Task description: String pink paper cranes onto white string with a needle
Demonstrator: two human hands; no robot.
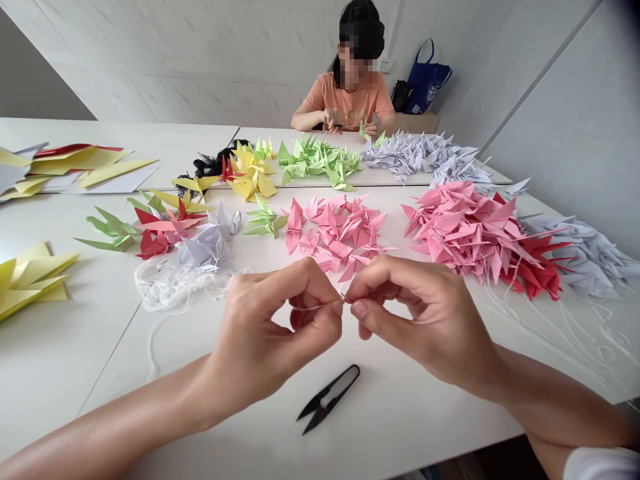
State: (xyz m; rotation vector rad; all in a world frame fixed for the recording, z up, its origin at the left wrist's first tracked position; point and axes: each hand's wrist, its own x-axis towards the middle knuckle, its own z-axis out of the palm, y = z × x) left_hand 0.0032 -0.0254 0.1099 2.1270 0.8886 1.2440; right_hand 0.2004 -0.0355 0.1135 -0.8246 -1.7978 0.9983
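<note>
My left hand (283, 333) pinches a thin white thread (311, 308) between thumb and forefinger. My right hand (420, 313) meets it fingertip to fingertip, its thumb and forefinger closed on the same thread. Black thread snips (331, 399) lie on the table below my hands, blades toward the lower left. Just beyond my hands are folded pink paper cranes (340, 227). A tangle of white thread (173, 283) lies to the left of my left hand, and a larger pink crane pile (465, 227) rests beyond my right hand.
Green cranes (320, 160), yellow cranes (250, 173) and pale cranes (425, 155) line the far side of the white table (210, 427). Red cranes (543, 267) with trailing threads are at right. Yellow folded paper (33, 280) lies at left. Opposite sits a person (350, 97) handling a green crane.
</note>
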